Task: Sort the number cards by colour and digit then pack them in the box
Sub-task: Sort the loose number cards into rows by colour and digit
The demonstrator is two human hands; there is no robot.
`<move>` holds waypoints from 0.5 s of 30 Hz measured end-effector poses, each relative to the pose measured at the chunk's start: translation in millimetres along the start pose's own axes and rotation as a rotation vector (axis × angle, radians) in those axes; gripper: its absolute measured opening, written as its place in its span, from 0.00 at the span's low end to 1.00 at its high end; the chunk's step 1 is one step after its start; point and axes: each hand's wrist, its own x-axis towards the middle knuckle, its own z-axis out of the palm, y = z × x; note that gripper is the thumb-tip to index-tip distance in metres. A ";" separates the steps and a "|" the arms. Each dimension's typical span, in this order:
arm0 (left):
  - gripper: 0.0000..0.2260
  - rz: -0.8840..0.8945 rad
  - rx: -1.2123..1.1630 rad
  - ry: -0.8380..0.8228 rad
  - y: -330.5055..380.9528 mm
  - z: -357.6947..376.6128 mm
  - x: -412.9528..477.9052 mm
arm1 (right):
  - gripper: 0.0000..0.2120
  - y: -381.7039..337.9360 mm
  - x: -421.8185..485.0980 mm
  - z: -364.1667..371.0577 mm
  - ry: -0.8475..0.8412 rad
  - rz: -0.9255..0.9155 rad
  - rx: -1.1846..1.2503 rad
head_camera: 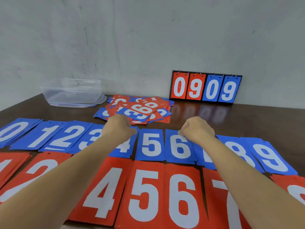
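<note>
Blue number cards lie in a row of stacks from 0 to 9, among them the blue 5 [151,144] and blue 6 [179,147]. In front of them runs a row of red stacks, with the red 4 [100,194], red 5 [145,195] and red 6 [182,200] in plain sight. A mixed pile of unsorted cards [138,109] sits behind the blue row. My left hand [120,127] has its fingers curled over the top of the blue 4 stack. My right hand [197,129] is curled at the top edges of the blue 6 and 7. Neither hand visibly holds a card.
A clear plastic box [72,91] stands on its lid at the back left of the dark wooden table [255,119]. A flip scoreboard [205,87] reading 0909 leans against the wall at the back right. My forearms cover the blue 7 and part of the red row.
</note>
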 end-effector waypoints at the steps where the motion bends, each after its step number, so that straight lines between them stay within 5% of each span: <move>1: 0.10 -0.013 -0.029 0.022 -9.5 -1.2 5.8 | 0.06 -7.0 5.2 2.6 -0.005 -0.005 0.002; 10: 0.14 -0.137 -0.206 0.056 -70.6 -14.4 79.7 | 0.12 -77.0 65.4 29.3 0.074 -0.095 -0.002; 15: 0.20 -0.134 -0.134 0.014 -65.0 -1.8 109.2 | 0.25 -109.4 94.1 52.7 0.048 -0.162 0.028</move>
